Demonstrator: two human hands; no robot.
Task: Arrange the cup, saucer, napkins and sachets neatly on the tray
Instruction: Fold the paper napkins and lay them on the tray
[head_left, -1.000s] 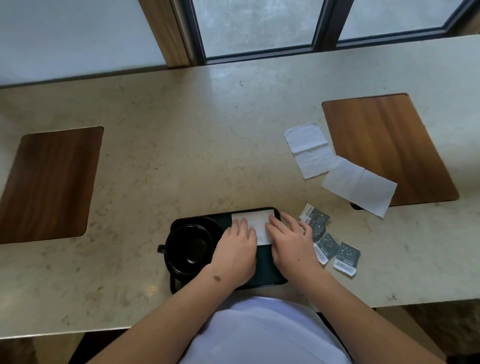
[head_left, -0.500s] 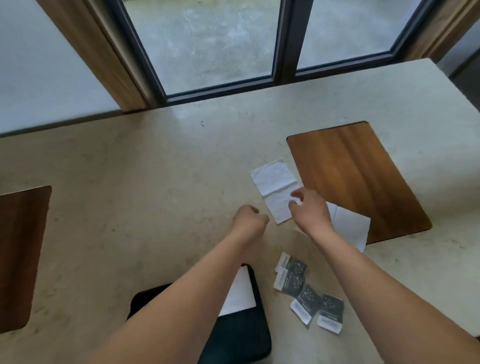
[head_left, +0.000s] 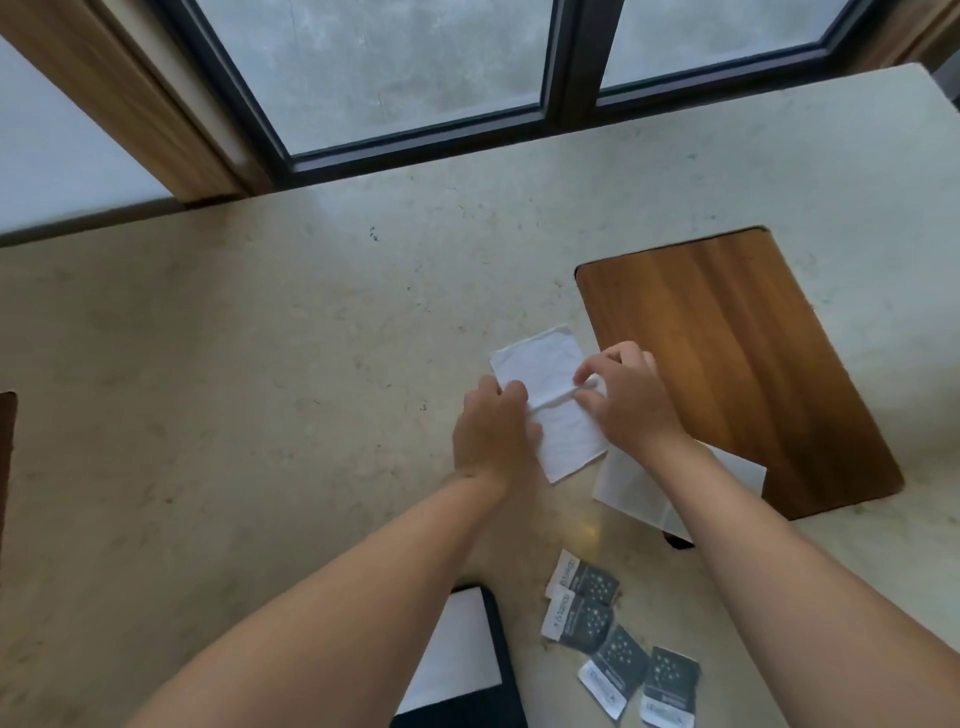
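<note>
A white napkin (head_left: 545, 374) lies unfolded on the stone counter, creased across its middle. My left hand (head_left: 493, 431) pinches its left edge at the crease and my right hand (head_left: 623, 395) pinches the right edge. A second white napkin (head_left: 639, 483) lies just right of it, partly under my right forearm. Several dark sachets (head_left: 618, 644) lie scattered near the bottom. The black tray (head_left: 501, 649) shows only its right corner at the bottom edge, with a folded white napkin (head_left: 457, 649) on it. The cup and saucer are out of view.
A wooden inset panel (head_left: 737, 358) sits in the counter right of my hands, under the second napkin's corner. A window with dark frames (head_left: 571, 62) runs along the back. Bare counter (head_left: 234, 389) spreads to the left.
Both hands left the napkin on the tray and reached forward to the unfolded napkin, and they now pinch its two sides. The view tilted up, so the cup dropped out of sight.
</note>
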